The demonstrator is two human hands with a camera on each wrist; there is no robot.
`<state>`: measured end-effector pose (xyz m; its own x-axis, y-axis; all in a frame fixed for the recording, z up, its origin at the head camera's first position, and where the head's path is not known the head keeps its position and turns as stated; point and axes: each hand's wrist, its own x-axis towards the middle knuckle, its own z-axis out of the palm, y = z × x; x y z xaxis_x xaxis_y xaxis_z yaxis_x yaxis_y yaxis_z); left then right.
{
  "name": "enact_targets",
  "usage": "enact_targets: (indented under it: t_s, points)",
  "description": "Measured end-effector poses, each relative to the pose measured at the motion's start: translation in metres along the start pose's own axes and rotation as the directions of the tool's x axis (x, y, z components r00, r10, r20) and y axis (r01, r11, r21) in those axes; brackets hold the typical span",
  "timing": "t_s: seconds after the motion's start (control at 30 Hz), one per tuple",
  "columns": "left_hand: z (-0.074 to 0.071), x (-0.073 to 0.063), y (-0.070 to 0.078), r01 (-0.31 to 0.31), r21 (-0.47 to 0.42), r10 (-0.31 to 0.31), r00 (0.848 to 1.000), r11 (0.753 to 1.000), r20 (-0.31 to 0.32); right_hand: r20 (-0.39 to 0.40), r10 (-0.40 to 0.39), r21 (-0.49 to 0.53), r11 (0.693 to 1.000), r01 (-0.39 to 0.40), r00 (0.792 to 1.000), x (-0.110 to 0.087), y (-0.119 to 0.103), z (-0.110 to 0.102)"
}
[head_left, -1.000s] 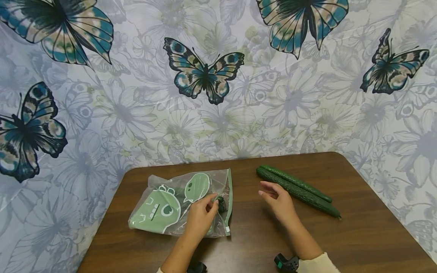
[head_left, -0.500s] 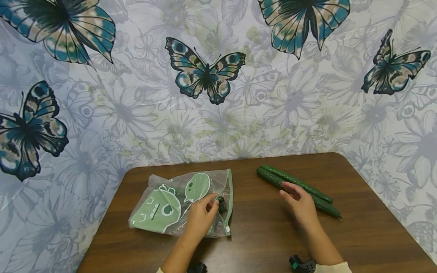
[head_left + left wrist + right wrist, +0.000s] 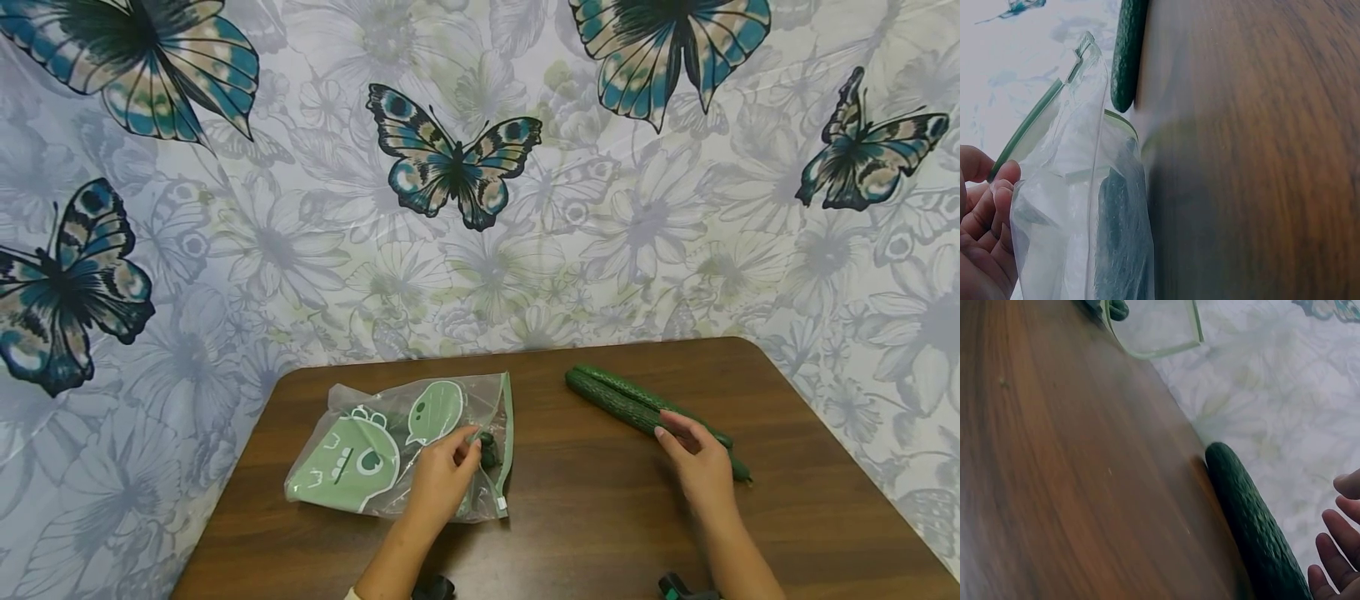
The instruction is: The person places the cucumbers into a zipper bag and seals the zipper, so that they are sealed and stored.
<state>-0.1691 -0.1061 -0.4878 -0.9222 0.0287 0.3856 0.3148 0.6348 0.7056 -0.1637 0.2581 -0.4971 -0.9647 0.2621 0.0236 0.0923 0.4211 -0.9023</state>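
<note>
A clear zip bag (image 3: 352, 454) with green cartoon prints lies on the left of the table. My left hand (image 3: 441, 477) pinches the green-edged rim of its mouth between thumb and finger, lifting that side; the left wrist view shows the mouth gaping. Inside the bag is a dark green cucumber (image 3: 1124, 231), seen through the plastic. Two more cucumbers (image 3: 615, 398) lie side by side on the right. Over their near half hovers my right hand (image 3: 705, 467), its fingers spread and loosely bent. In the right wrist view those fingers (image 3: 1335, 559) stand beside a cucumber, holding nothing.
The brown wooden table (image 3: 558, 517) has rounded far corners. Behind it hangs a pale floral cloth (image 3: 315, 233) printed with butterflies. A white zip slider (image 3: 501, 503) sits at the bag's near corner.
My right hand has moved right, from bare tabletop left of the two cucumbers to over their near half. The left hand keeps its pinch on the bag's rim.
</note>
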Motion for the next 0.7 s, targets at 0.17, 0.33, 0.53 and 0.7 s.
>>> enact_targets:
  t_s: [0.17,0.33,0.53,0.7]
  points:
    - [-0.001,0.001,0.000,0.004,0.000,-0.004,1.000,1.000,-0.001,0.007,0.050,0.003,0.999,-0.050,0.999,-0.002,0.004,-0.014]
    - [-0.001,0.001,0.001,0.008,-0.003,-0.008,1.000,1.000,0.006,-0.033,0.103,0.007,0.995,-0.103,0.994,-0.001,0.008,-0.024]
    - [-0.001,0.001,0.000,0.003,-0.002,-0.003,1.000,1.000,0.002,-0.068,0.120,0.011,0.993,-0.120,0.990,0.000,0.015,-0.033]
    - [-0.001,0.000,-0.001,-0.002,-0.001,0.002,1.000,1.000,-0.005,-0.065,0.172,0.011,0.985,-0.172,0.983,0.001,0.020,-0.044]
